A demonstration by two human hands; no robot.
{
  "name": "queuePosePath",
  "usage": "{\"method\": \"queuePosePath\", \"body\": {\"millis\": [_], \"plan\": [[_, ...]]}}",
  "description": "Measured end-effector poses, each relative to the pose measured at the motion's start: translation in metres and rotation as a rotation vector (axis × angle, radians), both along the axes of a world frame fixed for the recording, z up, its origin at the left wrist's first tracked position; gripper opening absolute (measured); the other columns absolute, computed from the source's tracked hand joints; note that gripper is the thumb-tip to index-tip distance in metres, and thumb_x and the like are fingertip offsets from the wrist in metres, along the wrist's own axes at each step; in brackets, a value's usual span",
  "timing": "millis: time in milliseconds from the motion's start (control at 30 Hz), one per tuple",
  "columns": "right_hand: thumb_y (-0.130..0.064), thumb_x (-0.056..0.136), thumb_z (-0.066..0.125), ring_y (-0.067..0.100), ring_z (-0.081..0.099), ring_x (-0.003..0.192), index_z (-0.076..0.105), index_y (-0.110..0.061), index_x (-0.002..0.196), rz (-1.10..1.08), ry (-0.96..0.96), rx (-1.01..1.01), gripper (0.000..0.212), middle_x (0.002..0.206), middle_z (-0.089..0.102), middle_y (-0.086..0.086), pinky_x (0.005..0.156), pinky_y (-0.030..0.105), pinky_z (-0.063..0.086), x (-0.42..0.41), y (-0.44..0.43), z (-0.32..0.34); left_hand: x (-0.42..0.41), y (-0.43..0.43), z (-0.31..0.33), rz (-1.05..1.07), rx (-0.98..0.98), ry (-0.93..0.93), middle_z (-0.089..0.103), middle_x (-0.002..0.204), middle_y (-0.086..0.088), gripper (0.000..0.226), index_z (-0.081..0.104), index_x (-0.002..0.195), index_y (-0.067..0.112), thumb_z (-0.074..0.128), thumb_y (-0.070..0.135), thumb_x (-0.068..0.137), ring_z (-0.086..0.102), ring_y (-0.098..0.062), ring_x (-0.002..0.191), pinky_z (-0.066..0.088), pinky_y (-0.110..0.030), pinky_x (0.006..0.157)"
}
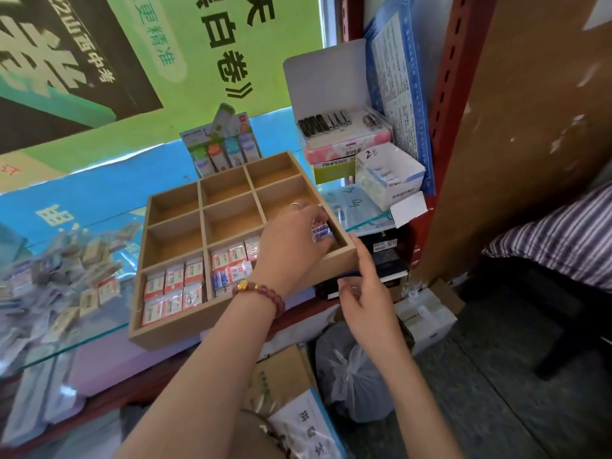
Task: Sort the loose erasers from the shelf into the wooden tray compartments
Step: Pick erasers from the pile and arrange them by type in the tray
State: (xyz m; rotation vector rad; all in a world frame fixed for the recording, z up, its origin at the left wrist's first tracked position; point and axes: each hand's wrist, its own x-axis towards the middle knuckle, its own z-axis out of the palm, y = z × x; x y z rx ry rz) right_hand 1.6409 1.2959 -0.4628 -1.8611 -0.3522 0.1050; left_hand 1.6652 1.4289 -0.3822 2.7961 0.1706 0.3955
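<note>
The wooden tray [172,329] sits on a glass shelf, divided into several compartments. Its front-left compartment holds red-and-white wrapped erasers [174,288]. The front-middle one holds more red-and-white erasers with a blue one [231,265]. My left hand [291,250], with a bead bracelet on the wrist, reaches into the front-right compartment and pinches a blue-and-white eraser [319,231]. My right hand [364,293] grips the tray's front-right corner, index finger along the edge and thumb under the front wall. Loose erasers [66,270] lie in a blurred pile on the shelf to the left.
Behind the tray stand a display of correction tapes [225,147] and stacked stationery boxes [347,137]. A red shelf post [453,94] and a brown board rise at the right. Below the shelf are cardboard boxes [284,382] and a tied plastic bag [354,376].
</note>
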Motion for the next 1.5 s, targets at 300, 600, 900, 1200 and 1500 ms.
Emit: {"method": "queuePosePath", "body": {"millis": [300, 600, 900, 1200, 1500], "plan": [[-0.015, 0.096, 0.049, 0.01, 0.06, 0.071, -0.001, -0.069, 0.127, 0.022, 0.029, -0.06, 0.08, 0.083, 0.06, -0.009, 0.07, 0.034, 0.053, -0.002, -0.004, 0.005, 0.005, -0.002, 0.0, 0.007, -0.017, -0.018, 0.055, 0.11, 0.006, 0.032, 0.055, 0.105, 0.025, 0.071, 0.027, 0.078, 0.055, -0.013, 0.097, 0.047, -0.027, 0.07], [-0.015, 0.095, 0.051, -0.004, 0.05, 0.102, 0.028, -0.034, 0.141, -0.061, -0.128, -0.037, 0.055, 0.135, 0.033, -0.014, 0.073, 0.013, 0.049, -0.01, -0.009, 0.016, -0.028, 0.038, 0.032, 0.091, -0.275, -0.1, 0.064, 0.092, 0.006, 0.019, 0.063, 0.098, 0.02, 0.047, 0.029, 0.096, 0.061, -0.017, 0.085, 0.045, -0.021, 0.07], [-0.005, 0.092, 0.051, 0.001, 0.05, 0.103, 0.058, -0.022, 0.105, -0.098, -0.253, 0.111, 0.022, 0.118, 0.045, -0.01, 0.081, 0.008, 0.041, -0.04, 0.021, 0.053, -0.098, 0.079, 0.052, 0.219, -0.345, -0.198, 0.064, 0.09, 0.005, 0.017, 0.067, 0.09, 0.018, 0.05, 0.014, 0.091, 0.057, -0.008, 0.084, 0.041, -0.024, 0.075], [-0.018, 0.089, 0.06, 0.015, 0.046, 0.11, 0.061, -0.024, 0.115, 0.488, -0.623, -0.452, 0.026, 0.114, 0.055, -0.007, 0.097, 0.034, 0.034, -0.055, 0.095, 0.064, -0.17, 0.124, 0.013, 0.389, -0.342, 0.095, 0.042, 0.139, -0.007, 0.027, 0.063, 0.112, 0.019, 0.058, 0.007, 0.088, 0.04, -0.023, 0.127, 0.027, -0.024, 0.099], [-0.023, 0.092, 0.057, 0.015, 0.048, 0.109, 0.06, -0.031, 0.111, 0.369, -0.652, -0.564, 0.021, 0.109, 0.054, -0.008, 0.095, 0.03, 0.024, -0.053, 0.104, 0.059, -0.207, 0.14, -0.013, 0.231, -0.514, 0.026, 0.044, 0.128, 0.021, 0.023, 0.052, 0.102, 0.027, 0.064, 0.014, 0.087, 0.041, -0.013, 0.127, 0.034, -0.032, 0.1]]}}
